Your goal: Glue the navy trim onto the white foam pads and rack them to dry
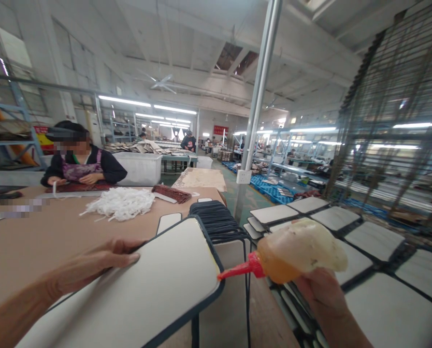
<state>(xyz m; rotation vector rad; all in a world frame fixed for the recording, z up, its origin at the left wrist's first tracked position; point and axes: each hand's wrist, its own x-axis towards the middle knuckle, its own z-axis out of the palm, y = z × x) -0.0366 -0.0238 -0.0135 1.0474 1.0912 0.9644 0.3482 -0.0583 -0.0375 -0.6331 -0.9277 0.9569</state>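
My left hand (103, 263) grips the upper left edge of a white panel (147, 285) with a dark rim, thumb on its face and fingers behind. The panel is tilted toward me. In my right hand (321, 290) is a squeeze bottle (303, 249), lying sideways with amber liquid inside. Its red nozzle (243, 267) meets the panel's right corner, at the seam between white face and dark rim. A thin yellowish line shows along that seam. Behind the panel, a stack of dark-rimmed panels (216, 220) stands close by.
Many more white panels (373, 239) lie in overlapping rows at the right. A heap of white strips (120, 203) and a brown woven piece (171, 193) lie on the brown table (56, 232). Across it sits a co-worker (81, 164). A metal post (257, 96) rises beyond the stack.
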